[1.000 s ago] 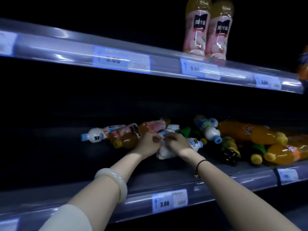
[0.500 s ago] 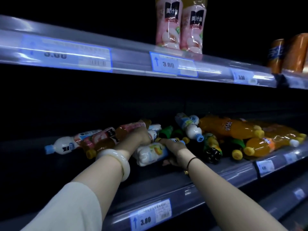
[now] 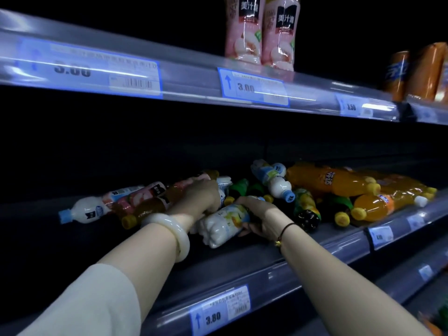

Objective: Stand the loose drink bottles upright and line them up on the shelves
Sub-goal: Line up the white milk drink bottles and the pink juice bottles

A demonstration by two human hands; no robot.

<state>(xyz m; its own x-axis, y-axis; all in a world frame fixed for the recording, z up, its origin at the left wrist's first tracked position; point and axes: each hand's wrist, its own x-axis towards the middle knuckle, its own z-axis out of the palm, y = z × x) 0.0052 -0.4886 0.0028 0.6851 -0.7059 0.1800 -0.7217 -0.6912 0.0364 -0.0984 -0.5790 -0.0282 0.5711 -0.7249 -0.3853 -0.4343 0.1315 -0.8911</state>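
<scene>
On the middle shelf [image 3: 315, 260], in a heap of toppled drinks, we see a white bottle [image 3: 224, 224] lying on its side between the two hands. The right hand [image 3: 260, 214] curls round its labelled end. The left hand [image 3: 201, 197] bends its fingers into the heap, and we cannot tell what they hold. Orange soda bottles [image 3: 332, 181] lie further right. Two pink bottles [image 3: 243, 32] stand on the dim upper shelf [image 3: 181, 76].

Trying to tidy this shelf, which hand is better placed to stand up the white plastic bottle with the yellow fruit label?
Right. The right hand grips the white plastic bottle with the yellow fruit label; the left hand lies on the pile behind it, fingertips hidden.
</scene>
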